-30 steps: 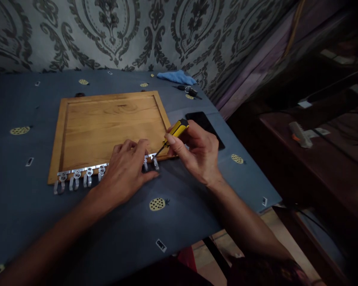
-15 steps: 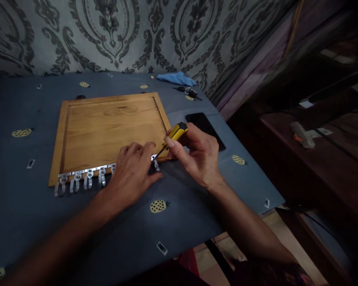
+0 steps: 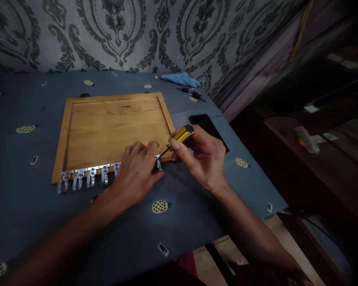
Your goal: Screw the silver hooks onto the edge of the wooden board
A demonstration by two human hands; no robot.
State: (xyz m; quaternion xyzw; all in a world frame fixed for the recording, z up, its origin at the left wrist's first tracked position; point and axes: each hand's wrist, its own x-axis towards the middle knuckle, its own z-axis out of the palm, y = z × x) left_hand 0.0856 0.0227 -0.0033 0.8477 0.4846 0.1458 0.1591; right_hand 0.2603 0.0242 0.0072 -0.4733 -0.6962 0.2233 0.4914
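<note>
A wooden board [image 3: 113,127] with a raised frame lies on a dark blue cloth. Along its near edge runs a metal rail of hooks [image 3: 86,176]. My left hand [image 3: 137,172] lies over the right part of that rail, fingers bent and pressing down on it. My right hand [image 3: 201,157] grips a yellow and black screwdriver [image 3: 180,136]. Its thin tip points down and left to the rail's right end, beside my left fingertips.
A black phone [image 3: 207,125] lies just right of the board. At the back right are a blue rag [image 3: 180,78] and a bunch of keys [image 3: 193,93]. The table's right edge [image 3: 256,167] drops to a dark shelf unit with a brush [image 3: 306,139].
The camera view has shifted slightly; both hands stay at the rail's right end, the screwdriver still on the same spot.
</note>
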